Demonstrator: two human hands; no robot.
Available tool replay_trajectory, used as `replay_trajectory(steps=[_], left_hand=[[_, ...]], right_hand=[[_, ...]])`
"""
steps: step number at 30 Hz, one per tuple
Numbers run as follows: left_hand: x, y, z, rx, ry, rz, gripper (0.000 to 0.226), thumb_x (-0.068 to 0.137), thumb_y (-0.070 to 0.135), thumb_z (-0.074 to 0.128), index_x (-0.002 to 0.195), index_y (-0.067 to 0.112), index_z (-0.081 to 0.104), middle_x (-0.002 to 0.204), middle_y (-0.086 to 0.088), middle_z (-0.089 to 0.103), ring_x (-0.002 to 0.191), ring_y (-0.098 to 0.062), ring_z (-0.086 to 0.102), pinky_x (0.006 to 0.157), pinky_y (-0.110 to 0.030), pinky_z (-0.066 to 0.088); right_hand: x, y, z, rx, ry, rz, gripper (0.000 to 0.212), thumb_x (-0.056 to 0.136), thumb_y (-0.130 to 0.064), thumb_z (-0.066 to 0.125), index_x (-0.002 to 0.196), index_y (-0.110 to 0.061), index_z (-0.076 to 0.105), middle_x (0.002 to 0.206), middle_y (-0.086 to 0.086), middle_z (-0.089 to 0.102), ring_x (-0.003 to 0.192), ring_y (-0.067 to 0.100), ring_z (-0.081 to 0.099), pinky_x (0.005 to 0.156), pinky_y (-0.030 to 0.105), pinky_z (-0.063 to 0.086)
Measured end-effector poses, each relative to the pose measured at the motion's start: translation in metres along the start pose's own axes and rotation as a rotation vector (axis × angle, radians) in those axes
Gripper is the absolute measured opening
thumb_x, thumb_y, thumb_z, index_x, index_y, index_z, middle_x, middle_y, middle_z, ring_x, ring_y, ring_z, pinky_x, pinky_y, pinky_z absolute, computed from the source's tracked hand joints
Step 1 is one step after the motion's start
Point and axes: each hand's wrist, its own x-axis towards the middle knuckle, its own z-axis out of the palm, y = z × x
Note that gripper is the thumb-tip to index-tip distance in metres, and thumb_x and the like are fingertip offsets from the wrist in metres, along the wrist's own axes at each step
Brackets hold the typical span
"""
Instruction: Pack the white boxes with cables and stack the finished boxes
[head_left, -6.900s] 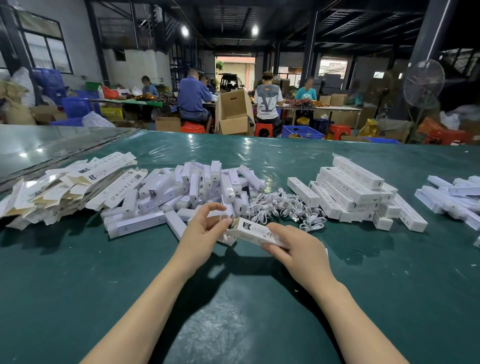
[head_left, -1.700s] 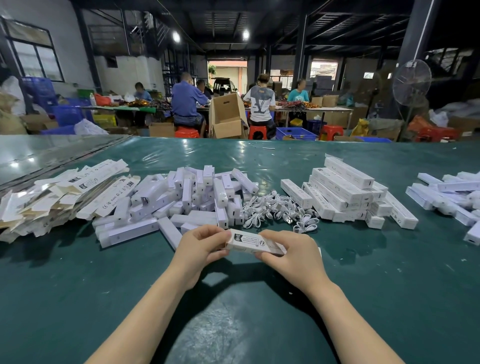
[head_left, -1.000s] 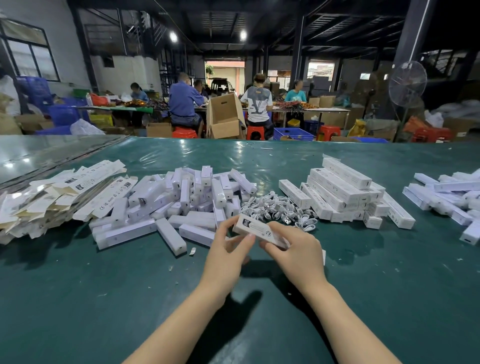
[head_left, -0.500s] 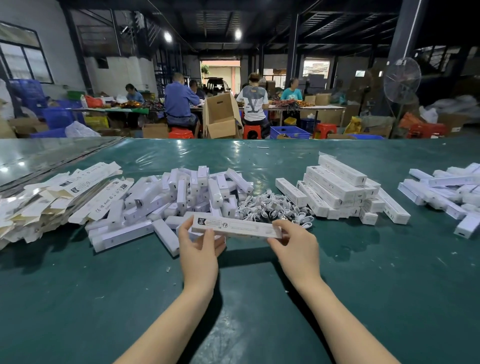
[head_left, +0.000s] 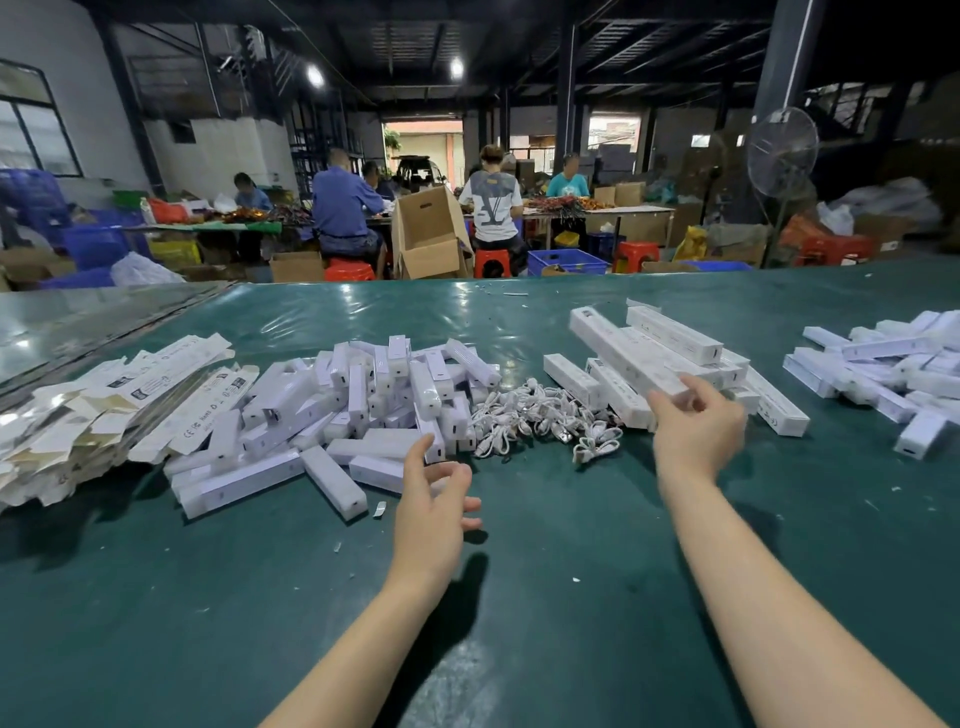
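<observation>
Beyond the bench, a dim workshop held other workers seated at tables among cartons and crates. Our green bench (head_left: 519, 597) carried everything, and we place it all from the cable heap (head_left: 540, 421) at its middle. Left of the heap sprawled a pile of loose white boxes (head_left: 363, 405), and further left a drift of flat unfolded sleeves (head_left: 104, 405). Right of the heap rose the stack of finished boxes (head_left: 727, 364), with another scatter of boxes (head_left: 893, 364) well beyond it.

One long box (head_left: 618, 353) lay slantwise on the near left slope of that stack. Our right hand (head_left: 696, 431) was at its near end, fingers spread and slack; blur kept us from telling whether they touched it. Our left hand (head_left: 431, 499) hovered just left of the heap, loosely open and holding nothing.

We judged the step to be setting a packed box on the stack. To do it well, we would have turned the box parallel with the layer beneath, squared its ends, and let it bear fully before drawing away, since a crooked box could slide. The cables looked tangled, so the left hand should lift one only.
</observation>
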Motion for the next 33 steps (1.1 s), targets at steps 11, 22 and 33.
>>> replay_trajectory(steps=[11, 22, 33], left_hand=[[-0.002, -0.003, -0.001, 0.091, -0.088, 0.028, 0.030, 0.092, 0.012, 0.051, 0.112, 0.035, 0.044, 0.098, 0.006, 0.050, 0.061, -0.009, 0.054, 0.058, -0.025, 0.050], [-0.004, -0.006, -0.001, 0.289, -0.148, 0.100, 0.034, 0.084, 0.000, 0.055, 0.085, 0.034, 0.053, 0.096, 0.006, 0.054, 0.062, -0.005, 0.053, 0.058, -0.013, 0.045], [0.054, 0.030, -0.068, 0.689, 0.488, 0.223, 0.040, 0.081, 0.012, 0.058, 0.121, 0.008, 0.053, 0.121, -0.008, 0.054, 0.118, -0.028, 0.041, 0.099, -0.037, 0.030]], right_hand=[[0.052, -0.006, 0.015, -0.073, -0.095, 0.155, 0.057, 0.083, 0.002, 0.056, 0.136, -0.011, 0.041, 0.095, 0.004, 0.053, 0.090, 0.020, 0.049, 0.084, 0.033, 0.041], [-0.076, 0.019, 0.012, -0.130, -0.667, 0.007, 0.036, 0.074, 0.004, 0.054, 0.059, -0.027, 0.061, 0.053, -0.008, 0.057, 0.060, 0.019, 0.059, 0.070, 0.030, 0.047], [-0.074, 0.016, 0.015, -0.337, -0.865, -0.198, 0.030, 0.074, -0.001, 0.057, 0.064, -0.029, 0.063, 0.059, -0.015, 0.059, 0.063, 0.008, 0.054, 0.055, 0.017, 0.034]])
